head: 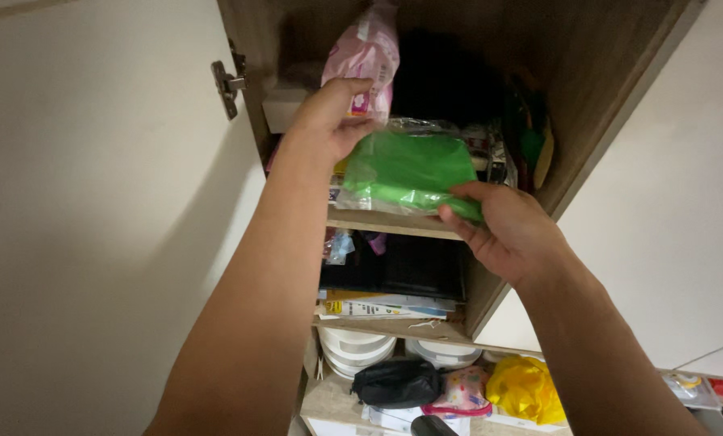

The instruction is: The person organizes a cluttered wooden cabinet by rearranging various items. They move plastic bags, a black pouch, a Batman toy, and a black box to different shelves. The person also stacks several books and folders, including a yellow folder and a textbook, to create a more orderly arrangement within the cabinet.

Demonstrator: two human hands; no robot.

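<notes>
Both hands grasp clear-wrapped green packet [410,173] at cupboard shelf [386,223] front edge: left hand [329,117] grips top-left corner, right hand [507,230] lower-right corner. Pink packet [367,56] stands behind.

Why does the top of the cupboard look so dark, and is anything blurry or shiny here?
Head view: the cupboard's upper back falls into deep shadow; the left hand and right hand are lit and fairly sharp; the green packet has glare on its clear wrap; the forearms look stretched near the lower edge.

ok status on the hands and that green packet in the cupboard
Left hand and right hand both grip the green packet at the upper shelf. Pink packet stands close behind.
</notes>
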